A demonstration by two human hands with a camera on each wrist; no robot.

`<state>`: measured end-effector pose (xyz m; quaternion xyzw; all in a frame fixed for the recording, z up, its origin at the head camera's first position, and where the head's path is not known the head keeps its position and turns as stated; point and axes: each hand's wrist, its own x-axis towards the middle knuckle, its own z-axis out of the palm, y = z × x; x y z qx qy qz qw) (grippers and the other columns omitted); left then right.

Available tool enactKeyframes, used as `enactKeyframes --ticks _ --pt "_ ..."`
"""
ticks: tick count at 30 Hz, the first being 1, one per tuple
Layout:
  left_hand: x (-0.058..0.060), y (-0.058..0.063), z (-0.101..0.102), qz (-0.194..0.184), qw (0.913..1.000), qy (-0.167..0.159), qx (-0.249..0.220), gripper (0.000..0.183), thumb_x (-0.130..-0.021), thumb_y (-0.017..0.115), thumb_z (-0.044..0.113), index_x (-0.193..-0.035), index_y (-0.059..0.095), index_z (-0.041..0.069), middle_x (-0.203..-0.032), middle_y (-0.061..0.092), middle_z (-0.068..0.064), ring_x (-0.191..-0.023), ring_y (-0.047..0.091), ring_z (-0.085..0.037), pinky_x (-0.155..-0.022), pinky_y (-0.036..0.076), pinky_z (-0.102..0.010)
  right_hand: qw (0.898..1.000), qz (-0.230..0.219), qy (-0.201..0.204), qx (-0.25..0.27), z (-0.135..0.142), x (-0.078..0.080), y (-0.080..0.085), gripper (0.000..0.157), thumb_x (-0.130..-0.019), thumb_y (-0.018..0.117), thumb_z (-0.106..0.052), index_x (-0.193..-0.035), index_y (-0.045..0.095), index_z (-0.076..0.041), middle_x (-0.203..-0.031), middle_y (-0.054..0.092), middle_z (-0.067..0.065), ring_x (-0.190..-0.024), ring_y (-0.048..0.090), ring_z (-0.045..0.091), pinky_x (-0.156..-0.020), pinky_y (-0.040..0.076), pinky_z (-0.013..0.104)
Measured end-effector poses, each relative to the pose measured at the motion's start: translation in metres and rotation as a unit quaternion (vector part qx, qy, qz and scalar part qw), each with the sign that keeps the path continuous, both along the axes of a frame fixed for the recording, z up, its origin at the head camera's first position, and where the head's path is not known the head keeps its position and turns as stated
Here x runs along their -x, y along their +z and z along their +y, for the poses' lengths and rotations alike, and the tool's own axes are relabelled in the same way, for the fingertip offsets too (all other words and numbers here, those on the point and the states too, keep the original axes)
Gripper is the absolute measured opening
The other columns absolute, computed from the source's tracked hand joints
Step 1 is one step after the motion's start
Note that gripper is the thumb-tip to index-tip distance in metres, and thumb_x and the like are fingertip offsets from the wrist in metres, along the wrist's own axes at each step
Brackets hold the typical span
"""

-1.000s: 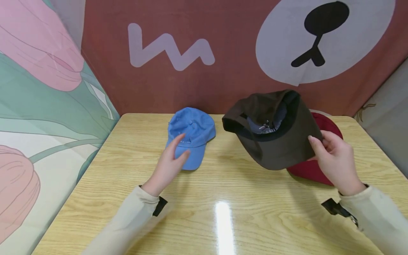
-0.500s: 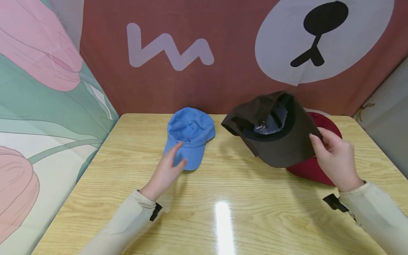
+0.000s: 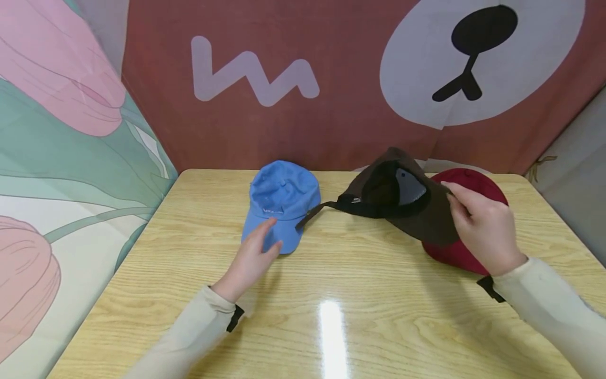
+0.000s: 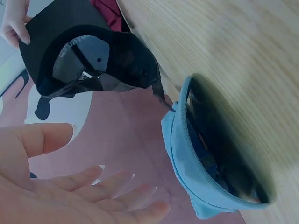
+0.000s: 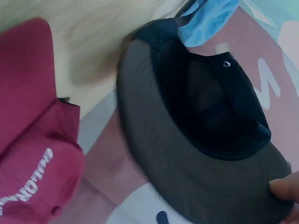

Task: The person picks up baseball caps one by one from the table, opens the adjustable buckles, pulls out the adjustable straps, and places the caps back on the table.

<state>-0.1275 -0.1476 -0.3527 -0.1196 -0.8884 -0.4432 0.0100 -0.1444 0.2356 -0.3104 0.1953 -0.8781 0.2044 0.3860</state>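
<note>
Right hand (image 3: 487, 226) pinches brown cap (image 3: 402, 197) by the brim (image 3: 437, 218).
Thumb and fingers nip its edge; left hand (image 3: 248, 263) has fingers spread, holding nothing, near blue cap (image 3: 284, 192). Brown cap aloft, tilted, hollow showing; strap (image 3: 316, 211) toward blue cap, contact unclear. Red cap (image 3: 445, 255) behind, on wood table (image 3: 374, 305).

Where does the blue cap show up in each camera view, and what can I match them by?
Head: the blue cap is just left of centre.
Left wrist: blue cap right of centre, in the lower half, tilted on its side.
Right wrist: blue cap at the top edge, right of centre, partly cut off.
Shared landmark: the dark brown cap, its inside showing in all three.
</note>
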Motion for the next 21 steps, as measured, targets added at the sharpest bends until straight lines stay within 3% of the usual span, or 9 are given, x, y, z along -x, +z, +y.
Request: enactKeyframes --ticks 3,5,9,17,21 --pt "0.0 0.0 0.0 -0.002 1.0 -0.002 0.001 0.054 -0.095 0.057 0.004 -0.143 0.035 -0.012 -0.148 0.035 -0.028 -0.138 0.03 -0.041 -0.112 0.024 -0.051 0.999 0.031 0.011 -0.041 -0.005 0.003 0.003 0.04 -0.076 0.073 0.013 -0.114 0.068 0.003 -0.102 0.069 0.023 -0.079 0.066 0.04 -0.073 0.054 0.044" --pt "0.0 -0.001 0.0 -0.004 1.0 -0.004 0.0 0.054 -0.095 0.056 0.004 -0.143 0.035 -0.011 -0.148 0.035 -0.028 -0.139 0.029 -0.041 -0.112 0.024 -0.051 0.996 0.05 0.02 -0.073 -0.009 0.006 0.006 0.044 -0.073 0.074 0.014 -0.115 0.068 0.003 -0.105 0.069 0.023 -0.083 0.067 0.04 -0.065 0.053 0.055" --pt "0.0 -0.002 0.0 -0.004 1.0 -0.005 0.002 0.054 -0.096 0.056 0.004 -0.143 0.035 -0.011 -0.148 0.035 -0.027 -0.139 0.029 -0.041 -0.112 0.024 -0.051 0.987 0.073 0.04 -0.136 -0.018 0.011 0.009 0.049 -0.07 0.076 0.014 -0.117 0.068 0.003 -0.11 0.068 0.023 -0.087 0.068 0.039 -0.062 0.054 0.053" --pt "0.0 -0.001 0.0 -0.005 0.9999 -0.002 0.012 0.055 -0.096 0.057 0.007 -0.143 0.035 -0.011 -0.148 0.035 -0.027 -0.139 0.03 -0.041 -0.112 0.024 -0.052 0.964 0.088 0.066 -0.243 -0.04 0.019 0.004 0.052 -0.064 0.082 0.012 -0.113 0.068 0.005 -0.112 0.067 0.024 -0.093 0.068 0.04 -0.074 0.055 0.052" --pt "0.0 0.001 0.0 -0.007 0.9999 -0.002 0.015 0.055 -0.096 0.057 0.007 -0.144 0.035 -0.01 -0.149 0.035 -0.027 -0.139 0.029 -0.041 -0.112 0.024 -0.052 0.955 0.09 0.066 -0.274 -0.05 0.023 -0.004 0.043 -0.069 0.077 0.013 -0.111 0.069 0.004 -0.112 0.067 0.022 -0.092 0.067 0.04 -0.071 0.055 0.05"
